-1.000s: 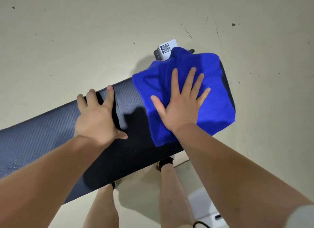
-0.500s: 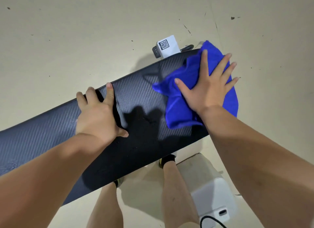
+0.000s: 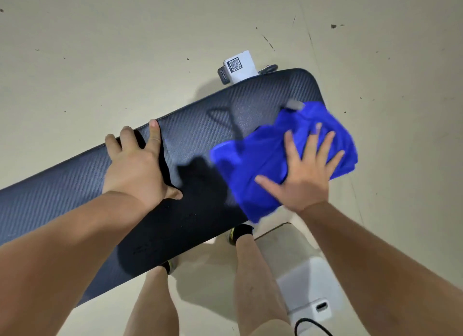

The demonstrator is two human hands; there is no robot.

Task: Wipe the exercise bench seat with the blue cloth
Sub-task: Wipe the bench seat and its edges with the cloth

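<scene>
The black textured bench seat (image 3: pixel 200 135) runs from the lower left to the upper right. A blue cloth (image 3: pixel 253 165) lies bunched on the seat's right end and hangs over its near edge. My right hand (image 3: pixel 300 170) presses flat on the cloth with fingers spread. My left hand (image 3: pixel 137 165) rests on the seat to the left of the cloth, its fingers curled over the far edge. The right hand and cloth look blurred.
A white box with a QR code (image 3: pixel 239 66) sits on the floor behind the seat's far end. A white device with a black cable (image 3: pixel 310 293) lies on the floor at lower right. My bare legs (image 3: pixel 248 273) stand beside the bench.
My right hand has slid the cloth from the seat's far right corner back toward the near edge, uncovering that corner. The left hand has stayed put.
</scene>
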